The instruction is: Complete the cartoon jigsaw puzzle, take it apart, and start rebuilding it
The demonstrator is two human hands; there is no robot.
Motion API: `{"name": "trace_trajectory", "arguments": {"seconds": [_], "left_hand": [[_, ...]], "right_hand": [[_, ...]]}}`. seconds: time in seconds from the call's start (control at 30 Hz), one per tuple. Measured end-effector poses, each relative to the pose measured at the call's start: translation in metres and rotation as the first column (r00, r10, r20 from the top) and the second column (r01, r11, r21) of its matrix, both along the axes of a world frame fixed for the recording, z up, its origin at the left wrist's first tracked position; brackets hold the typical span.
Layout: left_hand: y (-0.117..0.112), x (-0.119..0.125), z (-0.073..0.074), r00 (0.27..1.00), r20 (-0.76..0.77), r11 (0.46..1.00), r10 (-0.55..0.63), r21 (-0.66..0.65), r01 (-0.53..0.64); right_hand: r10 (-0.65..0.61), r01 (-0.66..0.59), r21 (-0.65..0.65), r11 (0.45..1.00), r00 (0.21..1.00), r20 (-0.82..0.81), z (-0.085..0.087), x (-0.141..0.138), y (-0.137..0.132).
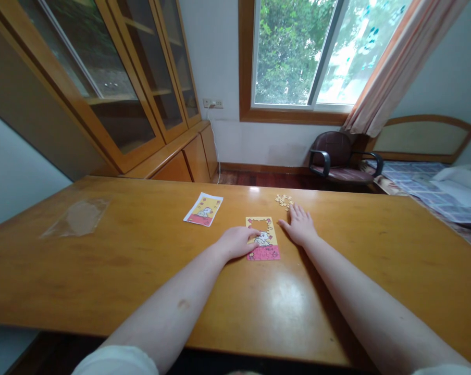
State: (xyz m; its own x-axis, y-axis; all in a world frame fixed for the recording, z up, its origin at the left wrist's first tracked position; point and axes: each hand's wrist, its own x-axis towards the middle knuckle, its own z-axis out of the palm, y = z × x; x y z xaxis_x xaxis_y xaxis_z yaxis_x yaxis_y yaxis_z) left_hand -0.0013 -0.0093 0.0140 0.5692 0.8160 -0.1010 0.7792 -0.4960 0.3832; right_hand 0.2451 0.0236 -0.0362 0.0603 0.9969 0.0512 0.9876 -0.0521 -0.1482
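One shove from our left hand (237,242), lying loose and ungripping on the yellow-and-red rectangular cardboard jigsaw (263,240), or our flat-open right hand (300,225) beside it, might split it.

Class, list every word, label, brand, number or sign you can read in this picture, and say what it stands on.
No text can be read anywhere in this view.
puzzle, touched by the left hand: cartoon picture only; any print is too small to read.
picture card: likewise too small to read.
wall socket: blurred, no legible marking.
clear plastic bag: no print visible.
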Motion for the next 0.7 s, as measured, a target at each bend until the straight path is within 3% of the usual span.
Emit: {"name": "trace_trajectory", "arguments": {"seconds": [0.1,0.33,0.5,0.7], "left_hand": [[0.0,0.0,0.0,1.0,0.004,1.0,0.0,-0.005,0.0],[-0.001,0.0,0.001,1.0,0.0,1.0,0.008,-0.016,-0.008],[-0.001,0.0,0.0,1.0,0.0,1.0,0.006,-0.018,-0.006],[-0.001,0.0,0.0,1.0,0.007,1.0,-0.001,-0.012,0.001]], "right_hand": [[0.076,-0.075,-0.049,0.996,0.997,0.031,0.001,0.007,0.013],[-0.021,0.022,0.02,1.0,0.999,-0.036,-0.001,0.022,0.042],[0.096,-0.093,0.068,0.993,0.994,-0.045,-0.003,0.024,0.06],[0.291,-0.291,-0.006,0.957,0.957,0.02,0.002,0.014,0.082]]}}
